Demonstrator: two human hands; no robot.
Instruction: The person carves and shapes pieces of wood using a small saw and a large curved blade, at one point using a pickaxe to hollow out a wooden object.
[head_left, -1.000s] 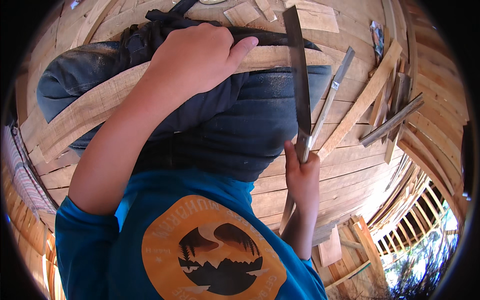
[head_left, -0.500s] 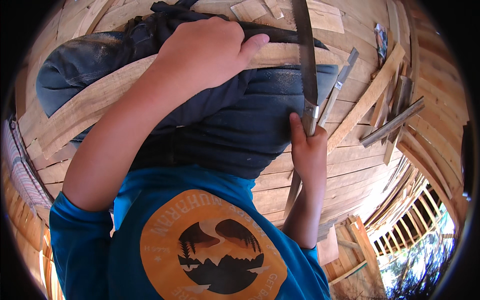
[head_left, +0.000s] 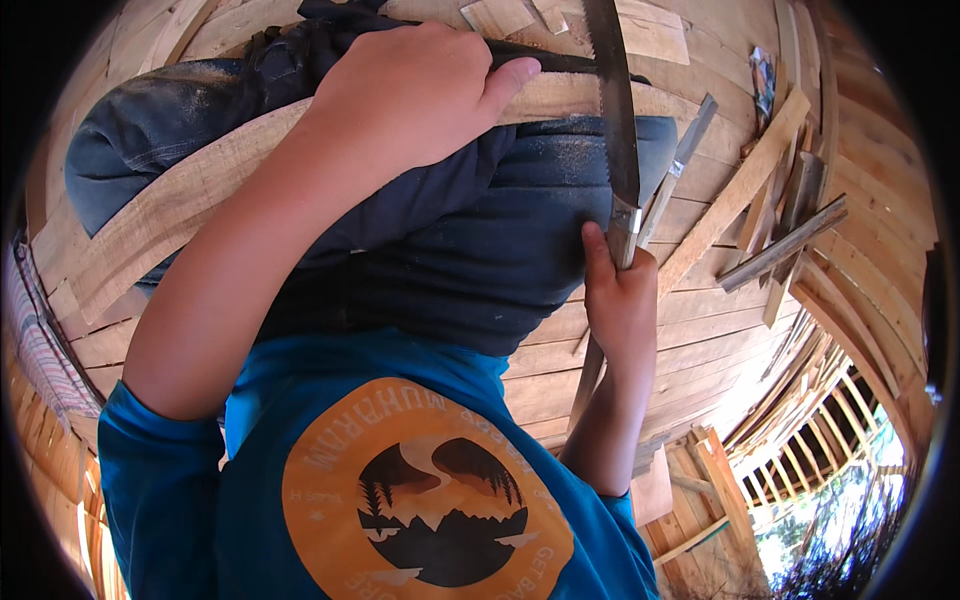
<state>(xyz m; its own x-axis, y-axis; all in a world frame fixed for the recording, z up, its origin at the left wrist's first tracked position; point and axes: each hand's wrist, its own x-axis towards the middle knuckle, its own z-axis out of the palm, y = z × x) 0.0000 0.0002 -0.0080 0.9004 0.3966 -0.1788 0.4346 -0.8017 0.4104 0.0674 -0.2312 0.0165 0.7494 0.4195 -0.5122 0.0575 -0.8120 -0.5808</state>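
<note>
Head view: left hand (head_left: pixel 405 95) pressed flat on plank (head_left: pixel 180 215), fingers together, thumb out along plank edge. Right hand (head_left: pixel 620 300) wrapped tight around saw (head_left: pixel 612 110) handle, thumb up beside it. Blade rises from fingers, crosses plank just beyond left thumb tip. Knee (head_left: pixel 500 230) under plank, between both hands. Scrap slats (head_left: pixel 780 250) lie right of right fingers.
</note>
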